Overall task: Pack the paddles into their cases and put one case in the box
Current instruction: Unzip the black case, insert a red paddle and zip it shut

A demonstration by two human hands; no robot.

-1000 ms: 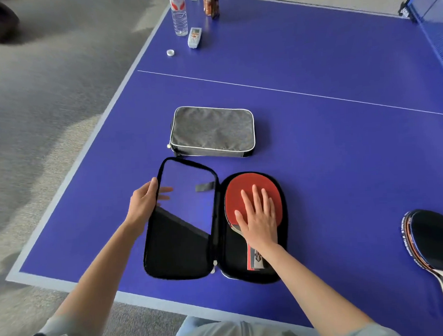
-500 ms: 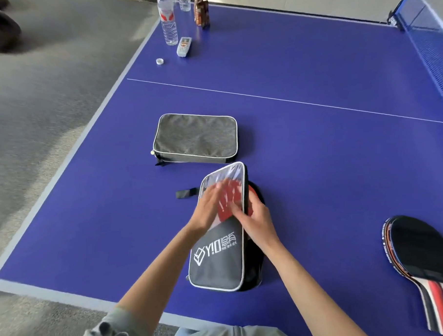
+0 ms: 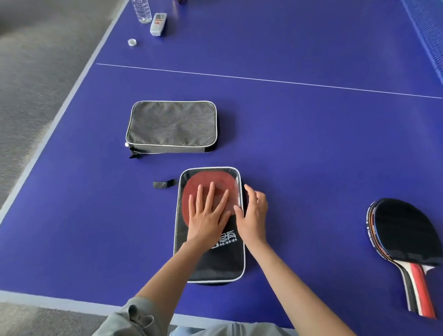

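A black paddle case (image 3: 219,264) with a clear window lies folded closed near the table's front edge. The red paddle (image 3: 206,183) shows through the window. My left hand (image 3: 208,216) rests flat on the lid, fingers spread. My right hand (image 3: 253,214) curls against the case's right edge; whether it pinches anything there I cannot tell. A grey case (image 3: 171,126) lies zipped just beyond. A second paddle (image 3: 406,238), black face up with a red and black handle, lies at the right. No box is in view.
The blue table (image 3: 303,139) has its white edge close to me and along the left. A water bottle (image 3: 140,7), a remote (image 3: 158,23) and a bottle cap (image 3: 132,42) sit at the far left. The net (image 3: 432,31) runs along the right.
The case lay open with the red paddle inside a second ago. Its clear-window lid has been folded over, and my left hand now presses it flat while my right moved to the edge.
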